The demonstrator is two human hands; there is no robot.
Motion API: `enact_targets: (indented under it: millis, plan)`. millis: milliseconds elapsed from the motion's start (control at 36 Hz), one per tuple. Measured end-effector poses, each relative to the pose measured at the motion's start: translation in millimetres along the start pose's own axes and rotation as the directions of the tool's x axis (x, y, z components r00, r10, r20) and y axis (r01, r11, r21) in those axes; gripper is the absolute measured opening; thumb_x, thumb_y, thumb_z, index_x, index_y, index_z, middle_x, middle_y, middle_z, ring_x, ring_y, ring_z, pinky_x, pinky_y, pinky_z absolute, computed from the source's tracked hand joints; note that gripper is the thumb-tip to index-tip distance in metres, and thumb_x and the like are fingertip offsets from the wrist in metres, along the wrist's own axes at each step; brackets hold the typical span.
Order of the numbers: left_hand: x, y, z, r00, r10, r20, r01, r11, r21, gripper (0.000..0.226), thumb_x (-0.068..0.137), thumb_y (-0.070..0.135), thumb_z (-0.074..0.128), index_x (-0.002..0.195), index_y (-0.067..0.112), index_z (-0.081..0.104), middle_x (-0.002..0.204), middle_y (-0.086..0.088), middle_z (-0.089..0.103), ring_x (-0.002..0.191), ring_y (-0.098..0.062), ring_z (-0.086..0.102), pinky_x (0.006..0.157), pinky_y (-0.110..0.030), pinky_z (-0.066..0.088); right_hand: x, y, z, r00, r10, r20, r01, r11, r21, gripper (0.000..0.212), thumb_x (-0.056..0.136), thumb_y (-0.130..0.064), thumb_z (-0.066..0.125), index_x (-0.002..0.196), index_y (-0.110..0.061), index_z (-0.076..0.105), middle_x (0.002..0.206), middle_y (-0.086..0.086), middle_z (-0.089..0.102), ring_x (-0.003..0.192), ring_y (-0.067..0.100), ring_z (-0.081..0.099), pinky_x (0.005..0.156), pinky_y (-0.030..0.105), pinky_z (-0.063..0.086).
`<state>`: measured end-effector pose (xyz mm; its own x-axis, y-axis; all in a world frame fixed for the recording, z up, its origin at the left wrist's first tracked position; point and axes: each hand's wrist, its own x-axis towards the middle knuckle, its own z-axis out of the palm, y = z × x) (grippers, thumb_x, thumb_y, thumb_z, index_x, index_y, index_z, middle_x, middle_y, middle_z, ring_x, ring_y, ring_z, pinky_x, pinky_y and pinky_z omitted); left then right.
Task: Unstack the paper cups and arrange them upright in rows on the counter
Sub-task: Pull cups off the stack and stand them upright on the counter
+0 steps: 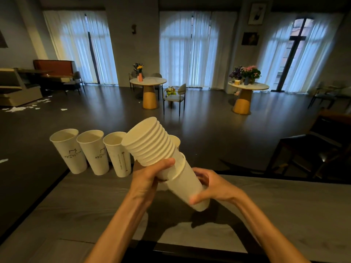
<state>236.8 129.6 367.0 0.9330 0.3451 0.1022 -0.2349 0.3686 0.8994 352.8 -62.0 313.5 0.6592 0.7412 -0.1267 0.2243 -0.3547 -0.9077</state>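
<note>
I hold a tilted stack of white paper cups (150,143) above the grey counter (85,202), rims pointing up and to the left. My left hand (150,175) grips the stack just below its ridged rims. My right hand (210,186) is wrapped around the outermost cup (186,185), near its base, and this cup sits partly slid off the stack. Three cups stand upright in a row along the counter's far edge: one at the left (69,150), a second (94,151) and a third (118,156). Behind the stack a fourth cup's rim (176,141) peeks out.
The counter's far edge drops to a dark floor. A dark chair (311,149) stands beyond the counter on the right. Round tables with flowers (148,82) (247,86) and scattered paper scraps (24,107) lie far back in the room.
</note>
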Motion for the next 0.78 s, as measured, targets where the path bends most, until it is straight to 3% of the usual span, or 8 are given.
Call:
enact_targets:
  millis: [83, 167, 278, 361, 445, 556, 722, 778]
  plan:
    - [3.5, 5.1, 0.5, 0.998, 0.016, -0.059, -0.019, 0.999, -0.051, 0.083, 0.039, 0.028, 0.084, 0.12, 0.023, 0.062, 0.115, -0.003, 0.07, 0.112, -0.021, 0.063, 0.087, -0.038, 0.055, 3.5, 13.0, -4.9, 0.984, -0.002, -0.176, -0.023, 0.99, -0.138, 0.083, 0.051, -0.032, 0.096, 0.121, -0.044, 0.053, 0.123, -0.019, 0.058, 0.119, 0.004, 0.054, 0.099, 0.039, 0.052]
    - [10.0, 17.7, -0.3, 0.995, 0.016, -0.095, -0.032, 0.984, -0.173, 0.106, 0.038, 0.024, 0.091, 0.138, 0.014, 0.056, 0.133, -0.011, 0.065, 0.121, -0.026, 0.062, 0.075, -0.031, 0.06, 11.4, 33.6, -6.9, 0.946, -0.014, -0.325, -0.005, 0.998, -0.059, 0.081, 0.054, -0.018, 0.095, 0.117, -0.044, 0.052, 0.123, -0.017, 0.058, 0.122, 0.01, 0.054, 0.09, 0.032, 0.054]
    - [15.7, 34.0, -2.3, 0.994, 0.018, -0.106, -0.049, 0.952, -0.303, 0.113, 0.041, 0.027, 0.094, 0.145, 0.01, 0.051, 0.135, -0.013, 0.065, 0.116, -0.024, 0.064, 0.077, -0.035, 0.06, 26.5, 43.5, -1.9, 0.889, 0.031, -0.458, 0.01, 0.996, 0.086, 0.092, 0.058, -0.01, 0.094, 0.131, -0.036, 0.045, 0.125, -0.015, 0.056, 0.121, 0.011, 0.052, 0.1, 0.039, 0.049]
    - [18.1, 40.3, -4.0, 0.996, 0.035, -0.083, -0.057, 0.957, -0.285, 0.125, 0.036, 0.038, 0.099, 0.148, 0.012, 0.049, 0.145, -0.016, 0.056, 0.119, -0.025, 0.061, 0.085, -0.039, 0.057, 40.8, 45.0, -1.7, 0.887, 0.048, -0.459, 0.004, 0.994, 0.111, 0.094, 0.059, -0.017, 0.094, 0.138, -0.029, 0.044, 0.128, -0.011, 0.057, 0.123, 0.014, 0.052, 0.1, 0.042, 0.049]
    - [19.2, 40.3, -7.6, 0.999, 0.032, -0.04, -0.042, 0.956, -0.291, 0.119, 0.04, 0.039, 0.099, 0.146, 0.012, 0.052, 0.146, -0.015, 0.056, 0.127, -0.026, 0.059, 0.092, -0.041, 0.055, 52.6, 46.2, -4.3, 0.879, 0.047, -0.474, -0.002, 0.995, 0.095, 0.098, 0.058, -0.023, 0.095, 0.141, -0.029, 0.044, 0.135, -0.006, 0.057, 0.126, 0.017, 0.054, 0.104, 0.05, 0.048]
    - [19.3, 33.2, -10.8, 0.999, 0.047, 0.005, -0.044, 0.953, -0.3, 0.113, 0.042, 0.038, 0.099, 0.142, 0.01, 0.056, 0.14, -0.014, 0.062, 0.133, -0.031, 0.056, 0.103, -0.047, 0.05, 64.4, 47.2, -8.3, 0.864, 0.046, -0.501, 0.0, 0.996, 0.091, 0.097, 0.062, -0.024, 0.094, 0.144, -0.026, 0.042, 0.138, -0.003, 0.056, 0.128, 0.018, 0.053, 0.106, 0.049, 0.046]
    - [15.8, 23.1, -5.4, 0.999, 0.021, 0.047, -0.008, 0.964, -0.266, 0.115, 0.034, 0.039, 0.101, 0.138, 0.012, 0.058, 0.131, -0.016, 0.066, 0.126, -0.034, 0.061, 0.092, -0.043, 0.059, 75.0, 59.5, -12.6, 0.865, 0.011, -0.501, 0.032, 0.996, 0.077, 0.095, 0.059, -0.045, 0.094, 0.139, -0.036, 0.044, 0.136, -0.009, 0.058, 0.125, 0.015, 0.056, 0.103, 0.053, 0.049]
    - [15.7, 17.2, -1.8, 0.998, 0.018, 0.06, -0.003, 0.97, -0.244, 0.1, 0.025, 0.041, 0.101, 0.118, 0.022, 0.07, 0.113, -0.008, 0.074, 0.112, -0.028, 0.068, 0.086, -0.041, 0.061, 71.6, 57.3, -14.0, 0.881, -0.012, -0.473, 0.039, 0.998, 0.049, 0.1, 0.056, -0.05, 0.094, 0.14, -0.036, 0.042, 0.137, -0.009, 0.057, 0.126, 0.014, 0.055, 0.104, 0.052, 0.049]
